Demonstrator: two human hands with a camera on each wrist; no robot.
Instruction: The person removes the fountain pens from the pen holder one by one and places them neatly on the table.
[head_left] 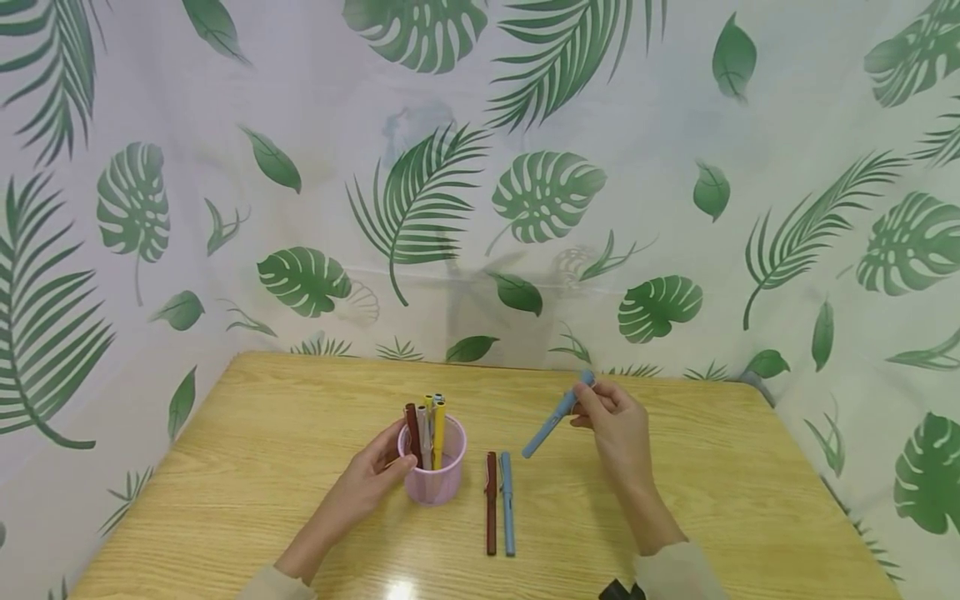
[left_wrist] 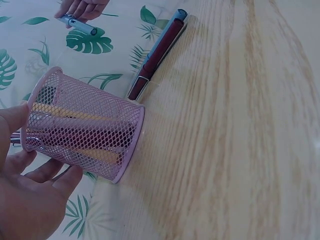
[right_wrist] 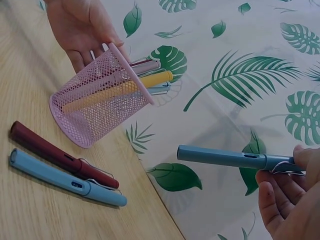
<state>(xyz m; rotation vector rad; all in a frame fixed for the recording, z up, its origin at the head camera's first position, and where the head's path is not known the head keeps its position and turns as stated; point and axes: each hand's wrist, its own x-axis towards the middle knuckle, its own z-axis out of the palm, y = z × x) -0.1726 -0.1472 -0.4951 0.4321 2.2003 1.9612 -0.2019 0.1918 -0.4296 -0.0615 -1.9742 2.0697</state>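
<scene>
My left hand (head_left: 366,482) holds a pink mesh pen holder (head_left: 435,489), thumb at the near rim and fingers round its left side. Inside the upright holder stand several pens: maroon, grey, yellow (head_left: 439,433) and, showing in the right wrist view, a blue one (right_wrist: 160,89). My right hand (head_left: 621,429) pinches a blue pen (head_left: 553,423) near its clip end, raised and tilted, its other end pointing down-left towards the holder. Between the hands a maroon pen (head_left: 491,504) and another blue pen (head_left: 508,504) lie side by side on the table.
The wood-grain table (head_left: 300,417) ends at the back against a white leaf-printed cloth (head_left: 450,325), which also hangs at both sides. A small black object (head_left: 622,591) shows at the bottom edge, near the right sleeve.
</scene>
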